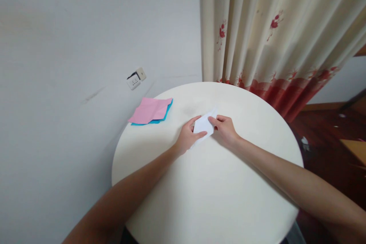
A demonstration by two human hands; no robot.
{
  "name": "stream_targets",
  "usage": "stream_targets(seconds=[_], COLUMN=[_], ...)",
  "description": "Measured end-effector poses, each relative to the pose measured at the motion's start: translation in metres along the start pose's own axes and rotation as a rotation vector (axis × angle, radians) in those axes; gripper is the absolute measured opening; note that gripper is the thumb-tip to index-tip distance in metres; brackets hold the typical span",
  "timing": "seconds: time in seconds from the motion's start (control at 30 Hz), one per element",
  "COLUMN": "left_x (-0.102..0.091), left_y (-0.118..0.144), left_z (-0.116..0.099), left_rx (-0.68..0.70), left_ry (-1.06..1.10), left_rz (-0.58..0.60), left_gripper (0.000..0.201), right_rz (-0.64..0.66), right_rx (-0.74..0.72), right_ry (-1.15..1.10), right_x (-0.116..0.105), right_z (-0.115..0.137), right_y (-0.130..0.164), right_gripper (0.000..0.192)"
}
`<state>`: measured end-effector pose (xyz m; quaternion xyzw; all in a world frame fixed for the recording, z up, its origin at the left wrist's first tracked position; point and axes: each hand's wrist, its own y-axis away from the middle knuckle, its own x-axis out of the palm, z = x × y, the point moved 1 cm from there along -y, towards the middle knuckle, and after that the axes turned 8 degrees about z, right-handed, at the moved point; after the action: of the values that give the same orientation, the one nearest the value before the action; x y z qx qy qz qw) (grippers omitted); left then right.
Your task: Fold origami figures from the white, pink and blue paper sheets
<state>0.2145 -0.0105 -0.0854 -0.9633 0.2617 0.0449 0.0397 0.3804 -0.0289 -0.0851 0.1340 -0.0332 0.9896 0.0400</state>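
Head view. A person is working with both bare hands over a round white table (217,194), forearms reaching in from the lower left and lower right. The left hand (186,138) is gripping a piece of white paper (203,125), its thumb lying across the near part of the face and its other fingers wrapping the left side, partly hidden behind. The right hand (227,129) is pinching the same paper at its right edge, thumb on top, the other fingers curling beneath. The paper appears to be folded and is tapering to a point at its far end. It is sitting between the two hands, a little beyond the middle of the table; whether it is touching the tabletop, one cannot tell.

Off to the left and farther back, a pink sheet (151,109) is lying over blue paper (168,110), the blue showing along the near and right edges. This pile is resting by the table's rim, near the pale wall (71,26), where a socket (133,82) is showing. Behind the table to the right, a cream curtain (265,34) is hanging, red-flowered, with a red lower band. Dark floor (317,164) is showing beyond.
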Motion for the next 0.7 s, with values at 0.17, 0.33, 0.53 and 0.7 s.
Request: stream_targets(seconds=[0.17,0.33,0.53,0.7], left_x=[0.001,0.002,0.003,0.002], left_y=[0.003,0.002,0.002,0.002], left_z=[-0.003,-0.004,-0.004,-0.002], left_rx=[-0.012,0.014,-0.007,-0.017], left_ry=[-0.043,-0.022,0.000,-0.013], left_rz=[0.020,0.045,0.064,0.056], left_gripper=[0.075,0.070,0.068,0.055], right_rz=[-0.052,-0.074,-0.130,-0.142], right_rx=[-0.033,-0.043,-0.070,-0.066], right_ry=[-0.005,-0.018,-0.023,0.009], right_x=[-0.008,-0.012,-0.020,-0.024], right_z=[-0.003,-0.003,0.003,0.005], right_y=[-0.008,-0.011,-0.016,-0.018], right_gripper=[0.035,0.037,0.038,0.040])
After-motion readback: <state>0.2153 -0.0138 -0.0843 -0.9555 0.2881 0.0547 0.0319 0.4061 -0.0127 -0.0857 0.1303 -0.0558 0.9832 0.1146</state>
